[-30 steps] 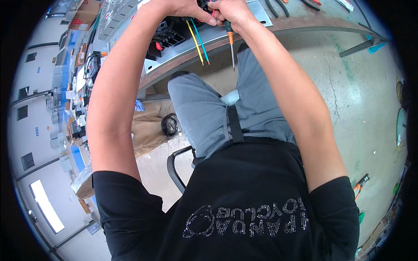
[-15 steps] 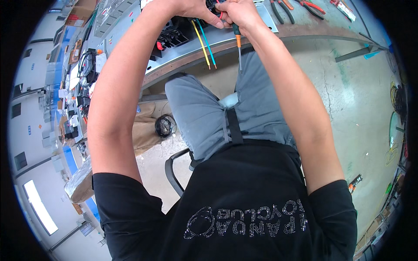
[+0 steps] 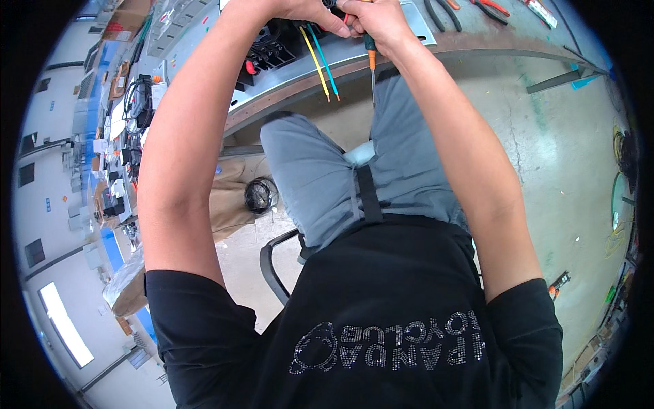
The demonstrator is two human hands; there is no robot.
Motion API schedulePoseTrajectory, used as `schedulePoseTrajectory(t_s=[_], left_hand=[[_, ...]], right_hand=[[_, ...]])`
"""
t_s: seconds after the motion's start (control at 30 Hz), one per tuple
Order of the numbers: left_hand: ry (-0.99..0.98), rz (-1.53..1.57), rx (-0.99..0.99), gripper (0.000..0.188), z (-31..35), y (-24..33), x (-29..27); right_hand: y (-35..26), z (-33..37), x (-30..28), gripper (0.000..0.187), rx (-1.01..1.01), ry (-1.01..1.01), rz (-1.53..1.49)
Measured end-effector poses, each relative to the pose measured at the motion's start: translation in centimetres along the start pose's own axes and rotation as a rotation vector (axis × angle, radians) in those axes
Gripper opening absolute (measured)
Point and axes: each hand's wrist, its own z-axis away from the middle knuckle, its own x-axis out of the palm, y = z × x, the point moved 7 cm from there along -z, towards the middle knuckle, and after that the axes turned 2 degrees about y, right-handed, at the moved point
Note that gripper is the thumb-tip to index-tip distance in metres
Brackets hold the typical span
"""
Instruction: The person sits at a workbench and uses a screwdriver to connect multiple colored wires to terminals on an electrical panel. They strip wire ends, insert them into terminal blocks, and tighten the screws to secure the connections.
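Observation:
My right hand [image 3: 383, 26] is closed around a screwdriver [image 3: 372, 60] with a green and orange handle; its shaft points down past the table edge. A short red wire [image 3: 346, 16] shows at the same hand's fingertips. Beside it, my left hand [image 3: 308, 11] curls over a black electrical component [image 3: 274, 52], its thumb reaching to the right fingers. The upper picture edge cuts off its other fingers, so what they grip is hidden. A yellow wire [image 3: 314, 63] and a green wire [image 3: 323, 63] hang from the component over the front of a grey metal plate [image 3: 414, 24].
Pliers with dark jaws [image 3: 441, 15] and red-handled pliers [image 3: 492, 11] lie on the table to the right, near a white tube [image 3: 541, 13]. Slotted grey ducting [image 3: 176, 27] is at the left. Below the table edge [image 3: 477, 51] are my legs and a black cable coil [image 3: 259, 195].
Both hands stay close together at the component. The screwdriver and right hand have shifted very slightly, and the view has tilted a little.

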Motion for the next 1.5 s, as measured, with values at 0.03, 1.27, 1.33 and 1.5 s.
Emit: schedulePoseTrajectory(t_s=[0.03,1.27,1.33,1.5], left_hand=[[-0.012,0.006,-0.006,0.116,-0.1,0.0,0.0],[-0.069,-0.019,-0.008,0.112,-0.9,1.2,-0.5],[-0.071,-0.019,-0.007,0.111,-0.9,1.0,-0.4],[-0.049,-0.026,-0.017,0.111,-0.7,1.0,-0.4]], right_hand=[[0.0,0.1,0.0,0.016,-0.009,-0.011,-0.026],[-1.3,0.3,-0.4,0.015,-0.164,0.182,0.314],[-1.3,0.6,-0.3,0.015,-0.128,0.168,0.263],[-1.2,0.5,-0.2,0.016,-0.010,0.139,0.238]])
